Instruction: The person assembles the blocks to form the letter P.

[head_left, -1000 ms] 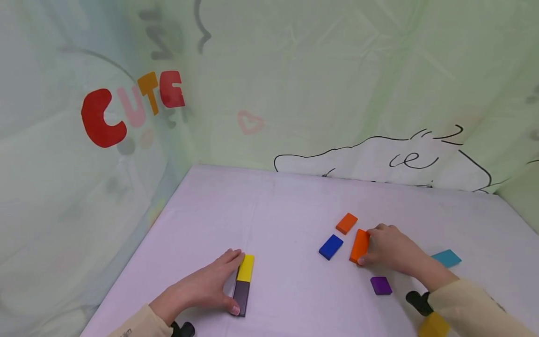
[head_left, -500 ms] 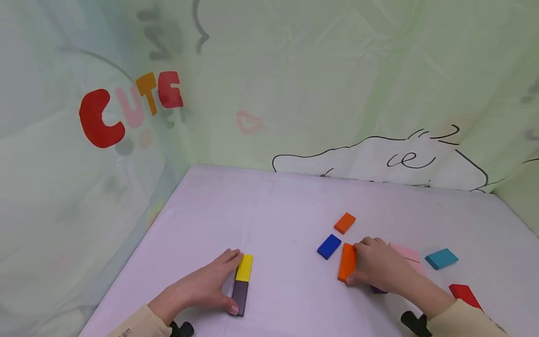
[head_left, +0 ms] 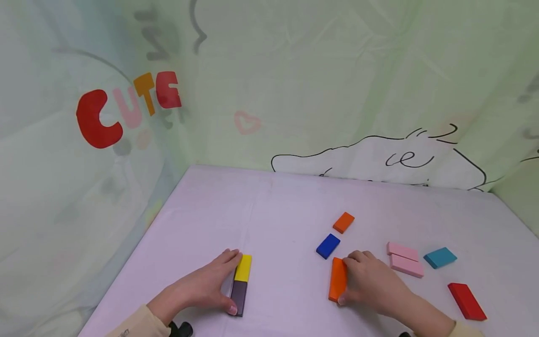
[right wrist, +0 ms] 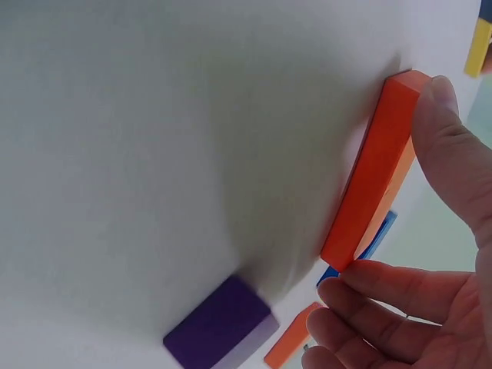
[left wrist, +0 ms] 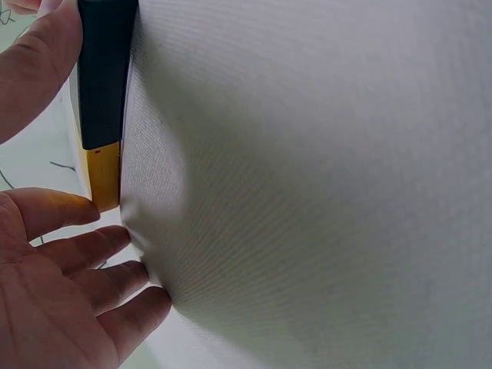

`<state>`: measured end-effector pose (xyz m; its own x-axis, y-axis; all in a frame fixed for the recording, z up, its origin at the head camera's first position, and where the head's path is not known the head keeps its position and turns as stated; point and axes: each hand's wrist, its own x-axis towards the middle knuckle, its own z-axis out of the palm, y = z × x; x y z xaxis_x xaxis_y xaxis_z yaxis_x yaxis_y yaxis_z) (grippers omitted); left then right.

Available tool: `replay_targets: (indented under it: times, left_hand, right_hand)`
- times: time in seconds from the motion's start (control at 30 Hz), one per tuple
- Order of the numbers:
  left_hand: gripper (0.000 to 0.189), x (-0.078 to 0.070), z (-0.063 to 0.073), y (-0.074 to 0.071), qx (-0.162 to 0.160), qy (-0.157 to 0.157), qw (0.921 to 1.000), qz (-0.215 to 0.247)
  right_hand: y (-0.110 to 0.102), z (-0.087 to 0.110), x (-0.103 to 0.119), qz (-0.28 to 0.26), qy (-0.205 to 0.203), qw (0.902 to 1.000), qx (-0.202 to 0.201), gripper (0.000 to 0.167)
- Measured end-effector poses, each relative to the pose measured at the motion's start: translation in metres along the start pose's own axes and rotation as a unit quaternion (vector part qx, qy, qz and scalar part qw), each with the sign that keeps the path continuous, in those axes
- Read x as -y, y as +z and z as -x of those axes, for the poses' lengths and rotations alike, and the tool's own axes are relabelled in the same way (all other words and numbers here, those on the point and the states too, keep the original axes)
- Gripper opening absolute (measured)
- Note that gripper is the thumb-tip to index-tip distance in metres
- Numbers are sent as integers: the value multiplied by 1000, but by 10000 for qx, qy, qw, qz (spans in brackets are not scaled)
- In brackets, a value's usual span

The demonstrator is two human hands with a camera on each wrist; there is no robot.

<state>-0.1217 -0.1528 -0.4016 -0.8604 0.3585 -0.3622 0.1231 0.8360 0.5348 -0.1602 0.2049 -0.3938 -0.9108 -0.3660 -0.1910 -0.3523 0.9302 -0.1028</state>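
In the head view, my left hand (head_left: 202, 286) spans a yellow block (head_left: 243, 268) and a dark grey block (head_left: 238, 297) set end to end in a row. Its thumb lies at the grey end and its index finger at the yellow end. My right hand (head_left: 375, 283) pinches a long orange block (head_left: 338, 280) by its two ends, thumb nearer me. The right wrist view shows that orange block low over the cloth. A purple block (right wrist: 221, 323) lies beside it there, hidden behind the hand in the head view.
Beyond the orange block lie a blue block (head_left: 328, 246) and a smaller orange block (head_left: 343, 223). Two pink blocks (head_left: 406, 266), a teal block (head_left: 440, 258) and a red block (head_left: 467, 302) are on the right. Printed curtains (head_left: 236, 84) stand at the table's back and left.
My right hand has brought the long orange block leftward and nearer to me. The pink and red blocks have come into sight; the purple one is now covered. My left hand stays put.
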Motion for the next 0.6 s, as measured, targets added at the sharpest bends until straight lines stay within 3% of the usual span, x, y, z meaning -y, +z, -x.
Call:
replay_targets:
  times: [0.33, 0.6]
  left_hand:
    - [112, 1, 0, 0, 6, 11, 10000, 8]
    - [112, 2, 1, 1, -16, 21, 10000, 48]
  right_hand:
    - [2, 0, 18, -154, -156, 9997, 60, 87]
    - [3, -2, 36, -414, -478, 9979, -121, 85]
